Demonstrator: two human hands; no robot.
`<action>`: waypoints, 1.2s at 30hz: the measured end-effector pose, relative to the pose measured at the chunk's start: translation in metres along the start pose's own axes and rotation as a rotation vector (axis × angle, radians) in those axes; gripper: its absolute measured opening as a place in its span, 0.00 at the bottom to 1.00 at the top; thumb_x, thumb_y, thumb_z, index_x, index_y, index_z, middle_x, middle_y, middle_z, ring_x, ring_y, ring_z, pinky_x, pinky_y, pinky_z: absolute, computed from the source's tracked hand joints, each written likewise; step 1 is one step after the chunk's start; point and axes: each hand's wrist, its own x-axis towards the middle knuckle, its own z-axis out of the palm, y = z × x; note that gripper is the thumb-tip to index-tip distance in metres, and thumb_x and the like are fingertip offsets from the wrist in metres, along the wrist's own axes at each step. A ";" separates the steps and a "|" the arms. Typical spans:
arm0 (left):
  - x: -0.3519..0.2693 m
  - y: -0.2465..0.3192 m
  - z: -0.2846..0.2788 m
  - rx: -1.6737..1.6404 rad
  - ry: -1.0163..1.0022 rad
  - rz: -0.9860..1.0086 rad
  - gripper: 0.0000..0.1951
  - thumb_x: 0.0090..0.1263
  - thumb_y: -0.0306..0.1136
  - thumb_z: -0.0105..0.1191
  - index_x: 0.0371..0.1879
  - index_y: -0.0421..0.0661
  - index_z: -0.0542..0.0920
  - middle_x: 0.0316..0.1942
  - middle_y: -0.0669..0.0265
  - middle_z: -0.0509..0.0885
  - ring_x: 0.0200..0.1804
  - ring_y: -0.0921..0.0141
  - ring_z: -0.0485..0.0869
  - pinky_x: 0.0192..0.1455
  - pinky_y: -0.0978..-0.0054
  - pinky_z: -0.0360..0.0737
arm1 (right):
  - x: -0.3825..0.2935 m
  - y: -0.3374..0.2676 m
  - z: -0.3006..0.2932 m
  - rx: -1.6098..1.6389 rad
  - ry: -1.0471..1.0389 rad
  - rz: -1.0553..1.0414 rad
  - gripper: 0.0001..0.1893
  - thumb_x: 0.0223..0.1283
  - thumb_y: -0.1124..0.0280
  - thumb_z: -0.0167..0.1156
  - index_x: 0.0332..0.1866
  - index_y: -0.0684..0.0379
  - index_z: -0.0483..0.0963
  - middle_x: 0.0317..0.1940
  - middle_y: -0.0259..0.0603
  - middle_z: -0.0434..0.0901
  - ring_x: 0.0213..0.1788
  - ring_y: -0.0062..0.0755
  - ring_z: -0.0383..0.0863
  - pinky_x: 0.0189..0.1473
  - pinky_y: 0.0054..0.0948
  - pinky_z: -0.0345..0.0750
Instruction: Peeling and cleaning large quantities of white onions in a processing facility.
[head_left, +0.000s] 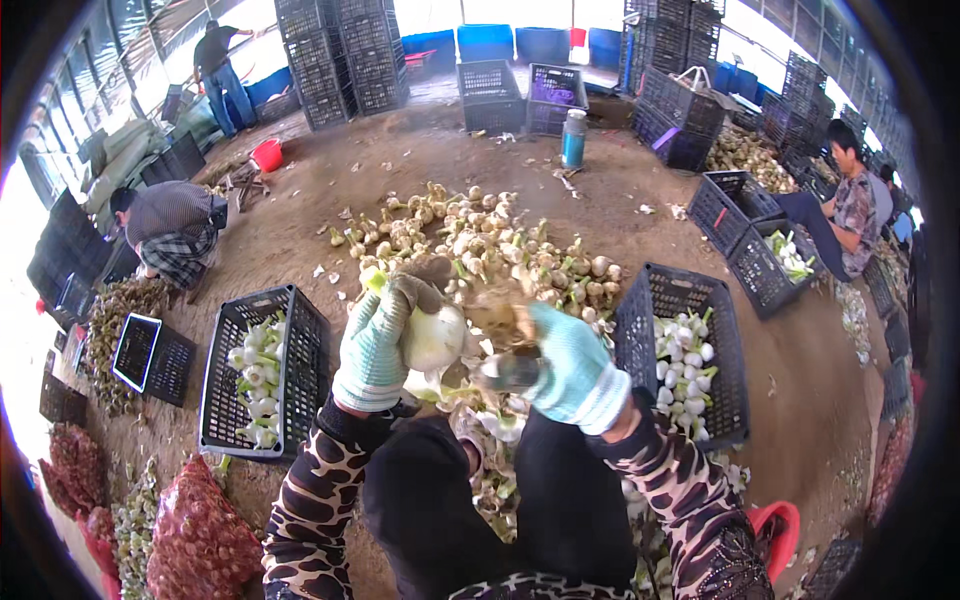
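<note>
My left hand (379, 341), in a pale green and grey work glove, grips a peeled white garlic bulb (435, 337). Its cut green stem (373, 280) pokes up by the thumb side. Close by on the right, my right hand (574, 367) wears a matching glove and is closed on a dark tool (510, 373), too blurred to name surely. Brown papery garlic skin (501, 313) shows blurred against the right fingers. Beyond both hands spreads a heap of unpeeled garlic bulbs (480, 232). Stripped skins (495, 427) litter the floor between my knees.
Black plastic crates with peeled garlic stand at left (304, 367) and right (720, 352). A red mesh sack (199, 532) lies lower left. Ahead stand a teal flask (574, 141) and stacked crates (315, 67). One person (169, 225) bends at left; another (859, 206) sits at right.
</note>
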 end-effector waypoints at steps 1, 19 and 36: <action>-0.013 0.009 0.006 -0.020 -0.008 -0.038 0.16 0.70 0.42 0.41 0.32 0.40 0.75 0.31 0.66 0.76 0.37 0.74 0.74 0.44 0.77 0.71 | -0.005 -0.015 0.006 -0.058 0.052 -0.003 0.15 0.50 0.73 0.56 0.45 0.62 0.71 0.35 0.47 0.77 0.35 0.42 0.79 0.39 0.31 0.77; -0.119 0.000 0.011 -0.584 0.404 -0.163 0.21 0.62 0.54 0.47 0.32 0.44 0.76 0.25 0.63 0.80 0.26 0.64 0.81 0.28 0.67 0.81 | -0.091 -0.022 0.085 0.119 0.096 -0.042 0.23 0.50 0.72 0.59 0.52 0.67 0.65 0.39 0.48 0.77 0.40 0.36 0.79 0.42 0.27 0.75; -0.142 0.029 -0.119 -1.070 0.926 0.094 0.33 0.63 0.56 0.46 0.57 0.41 0.61 0.57 0.53 0.66 0.54 0.56 0.71 0.56 0.54 0.71 | -0.164 0.003 0.122 -0.438 -0.089 0.037 0.07 0.42 0.71 0.58 0.18 0.62 0.72 0.21 0.49 0.73 0.25 0.48 0.74 0.27 0.37 0.71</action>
